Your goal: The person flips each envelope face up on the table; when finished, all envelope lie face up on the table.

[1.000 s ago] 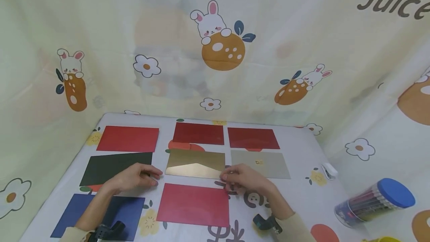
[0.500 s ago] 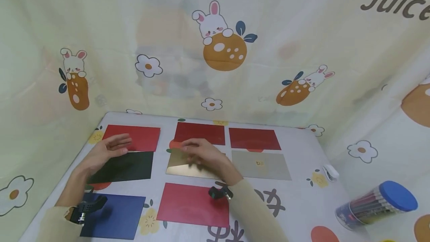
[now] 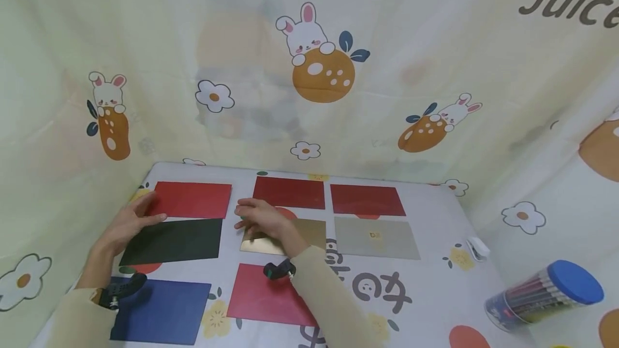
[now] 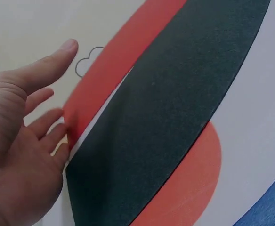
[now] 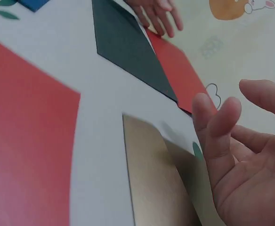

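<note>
My left hand point(image 3: 127, 223) is at the left end of the bright red card point(image 3: 193, 199) at the back left, thumb and fingers spread. In the left wrist view its fingertips come right to that card's end, beside the dark green card point(image 4: 170, 94). Over the left part of the gold card point(image 3: 311, 235) hangs my right hand point(image 3: 263, 218), its fingers loosely bent and nothing held. Its fingertips point left, toward the bright red card's right end. The right wrist view shows the gold card point(image 5: 149, 174) below the raised fingers.
Blue point(image 3: 159, 310) and pinkish-red point(image 3: 261, 294) cards lie in front. Two dark red cards point(image 3: 290, 192) are at the back, a silver-grey card point(image 3: 353, 238) right of the gold one. A blue-lidded tub of pens point(image 3: 541, 294) and a small white object point(image 3: 477, 249) stand right.
My left hand has gone from the dark green card's right end back and left to the bright red card's end. My right hand has moved left from the gold card's front right corner.
</note>
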A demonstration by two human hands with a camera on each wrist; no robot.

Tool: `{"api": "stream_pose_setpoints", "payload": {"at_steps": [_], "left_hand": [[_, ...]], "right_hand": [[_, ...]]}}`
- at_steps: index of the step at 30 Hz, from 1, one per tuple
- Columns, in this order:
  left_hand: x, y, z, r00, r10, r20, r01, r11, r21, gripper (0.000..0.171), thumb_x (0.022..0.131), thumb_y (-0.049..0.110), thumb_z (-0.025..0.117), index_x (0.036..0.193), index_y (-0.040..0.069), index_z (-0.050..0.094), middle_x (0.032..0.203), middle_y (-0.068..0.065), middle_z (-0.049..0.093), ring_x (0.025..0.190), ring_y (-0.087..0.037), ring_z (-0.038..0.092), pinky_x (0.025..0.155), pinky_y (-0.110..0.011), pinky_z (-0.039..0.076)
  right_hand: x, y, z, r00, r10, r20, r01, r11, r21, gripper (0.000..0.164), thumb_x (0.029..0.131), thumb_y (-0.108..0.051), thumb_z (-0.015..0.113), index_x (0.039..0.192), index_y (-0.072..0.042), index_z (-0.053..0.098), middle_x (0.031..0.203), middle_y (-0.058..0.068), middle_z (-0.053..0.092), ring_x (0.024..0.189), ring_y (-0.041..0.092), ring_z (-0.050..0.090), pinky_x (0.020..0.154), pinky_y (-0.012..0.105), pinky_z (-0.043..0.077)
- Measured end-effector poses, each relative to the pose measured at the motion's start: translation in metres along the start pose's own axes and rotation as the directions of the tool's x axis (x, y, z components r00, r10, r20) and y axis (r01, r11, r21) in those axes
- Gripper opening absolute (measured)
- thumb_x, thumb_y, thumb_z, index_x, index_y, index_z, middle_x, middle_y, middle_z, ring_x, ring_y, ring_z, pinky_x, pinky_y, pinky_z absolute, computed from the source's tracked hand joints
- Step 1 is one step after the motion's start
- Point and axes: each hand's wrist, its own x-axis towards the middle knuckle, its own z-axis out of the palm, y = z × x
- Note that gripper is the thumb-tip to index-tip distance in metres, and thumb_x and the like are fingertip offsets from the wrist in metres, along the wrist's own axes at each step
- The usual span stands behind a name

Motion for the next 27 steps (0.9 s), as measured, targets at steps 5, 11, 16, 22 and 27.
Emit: {"api": "stream_pose_setpoints", "payload": {"at_steps": [5, 11, 16, 22, 27], "left_hand": [[0.003, -0.002, 0.004, 1.0, -0.014, -0.025, 0.015, 1.0, 0.018, 0.101, 0.091, 0.034, 0.074, 0.162, 0.009, 0.007, 0.162, -0.023, 0.02, 0.143, -0.046, 0.025, 0.104, -0.037, 0.048], [0.008, -0.001, 0.005, 0.998, -0.026, -0.05, 0.025, 1.0, -0.018, 0.1, 0.092, 0.033, 0.074, 0.163, 0.011, 0.006, 0.163, -0.024, 0.019, 0.143, -0.047, 0.023, 0.11, -0.064, 0.036], [0.009, 0.001, 0.005, 0.997, -0.042, -0.061, 0.04, 0.998, -0.042, 0.098, 0.094, 0.032, 0.072, 0.162, 0.01, 0.006, 0.164, -0.025, 0.017, 0.145, -0.05, 0.022, 0.11, -0.066, 0.034], [0.006, 0.003, 0.004, 0.994, -0.07, -0.087, 0.063, 0.995, -0.083, 0.099, 0.094, 0.035, 0.071, 0.162, 0.011, 0.005, 0.166, -0.024, 0.011, 0.148, -0.052, 0.017, 0.11, -0.074, 0.024], [0.007, 0.01, 0.007, 0.992, -0.066, -0.105, 0.056, 0.995, -0.087, 0.098, 0.093, 0.038, 0.071, 0.163, 0.013, 0.006, 0.167, -0.021, 0.011, 0.149, -0.049, 0.017, 0.112, -0.07, 0.026]], "right_hand": [[0.006, 0.003, 0.008, 0.999, 0.052, -0.006, -0.051, 0.994, 0.1, 0.066, 0.1, -0.028, 0.063, 0.155, -0.005, 0.034, 0.151, 0.011, 0.048, 0.101, 0.022, 0.071, 0.061, 0.022, 0.052], [0.011, 0.002, 0.016, 0.999, 0.051, 0.014, -0.052, 0.994, 0.098, 0.063, 0.101, -0.027, 0.061, 0.155, -0.006, 0.036, 0.151, 0.013, 0.047, 0.102, 0.022, 0.071, 0.06, 0.021, 0.05], [0.012, 0.001, 0.019, 0.998, 0.058, -0.004, -0.058, 0.996, 0.071, 0.064, 0.101, -0.03, 0.062, 0.155, -0.007, 0.037, 0.149, 0.013, 0.049, 0.096, 0.021, 0.072, 0.056, 0.021, 0.047], [0.012, -0.004, 0.016, 0.998, 0.047, -0.033, -0.046, 0.998, 0.045, 0.064, 0.1, -0.03, 0.063, 0.155, -0.008, 0.038, 0.146, 0.011, 0.053, 0.089, 0.018, 0.073, 0.055, 0.022, 0.046], [0.01, -0.007, 0.009, 0.998, 0.023, -0.066, -0.022, 0.999, 0.027, 0.062, 0.101, -0.028, 0.061, 0.155, -0.007, 0.038, 0.144, 0.013, 0.056, 0.087, 0.018, 0.072, 0.055, 0.022, 0.046]]}}
